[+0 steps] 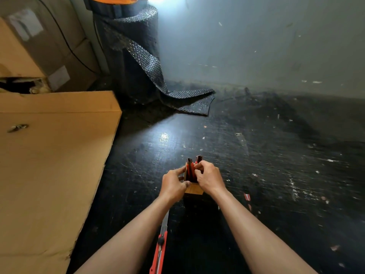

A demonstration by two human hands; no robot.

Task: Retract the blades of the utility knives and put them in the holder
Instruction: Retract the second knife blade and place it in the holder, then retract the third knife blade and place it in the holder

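Observation:
A small wooden holder (194, 189) stands on the dark floor in front of me. Two red and black utility knives (191, 169) stand upright in it, their tips sticking out above my fingers. My left hand (173, 184) grips the holder's left side. My right hand (209, 177) pinches the right-hand knife (198, 159) at the holder's top. A third red utility knife (160, 248) lies on the floor between my forearms with its long blade extended, pointing away from me.
A large flat cardboard box (51, 159) lies to the left. A roll of dark bubble wrap (136, 56) stands at the back, its loose end trailing on the floor. More cardboard boxes (39, 42) are stacked at the far left. A grey wall runs behind.

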